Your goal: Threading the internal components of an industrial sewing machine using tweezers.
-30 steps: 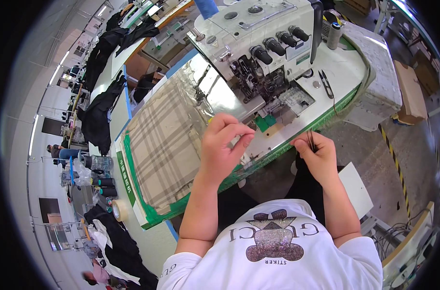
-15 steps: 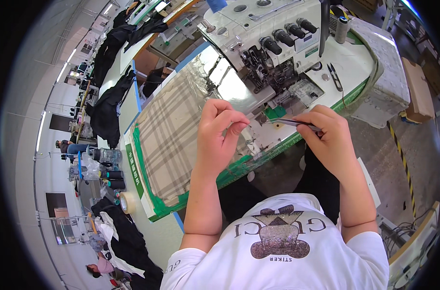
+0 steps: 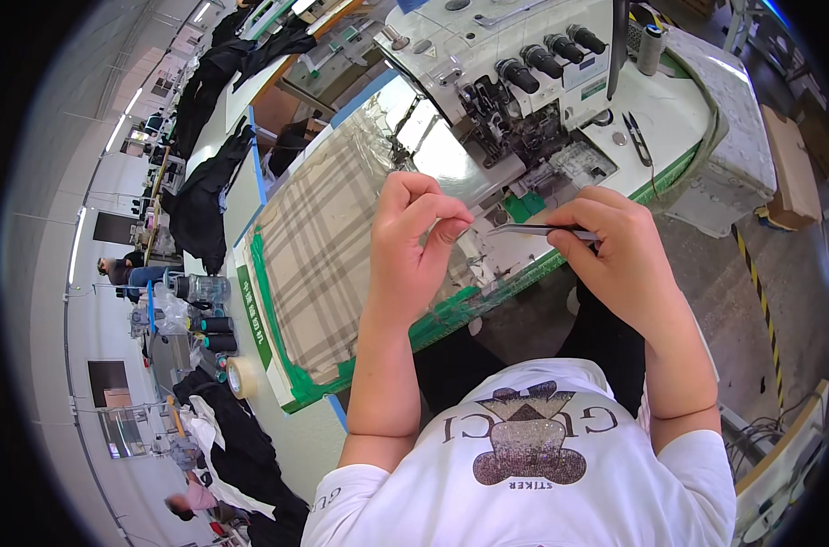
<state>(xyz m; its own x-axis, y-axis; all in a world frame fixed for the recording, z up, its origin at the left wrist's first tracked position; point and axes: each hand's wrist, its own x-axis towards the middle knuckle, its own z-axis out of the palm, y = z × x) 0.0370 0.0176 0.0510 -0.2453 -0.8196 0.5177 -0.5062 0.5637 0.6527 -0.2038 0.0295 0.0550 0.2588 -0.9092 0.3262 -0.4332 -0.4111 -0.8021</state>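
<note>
My left hand (image 3: 412, 242) is raised over the table's front edge, thumb and forefinger pinched together; whatever they hold, if anything, is too fine to make out. In my right hand (image 3: 619, 239) a pair of tweezers (image 3: 535, 229) lies nearly level, its bent tips pointing left. A small gap separates those tips from the left fingertips. Just beyond both hands stands a white overlock sewing machine (image 3: 487, 46) with several black tension knobs, its needle area exposed. Beige plaid covering (image 3: 319, 246), edged with green tape, spreads over the table left of my left hand.
Black thread snips (image 3: 636, 139) and a small round metal disc (image 3: 619, 139) lie right of the machine, near a grey thread cone (image 3: 650, 50). A tape roll (image 3: 243, 376), dark thread spools (image 3: 218, 334) and black garments (image 3: 198, 214) sit at left. Cardboard boxes (image 3: 791, 173) stand at right.
The tweezers' tips have come slightly closer to my left fingertips, and the tweezers lie more level. My left hand keeps its pinch. The whole view has shifted a little.
</note>
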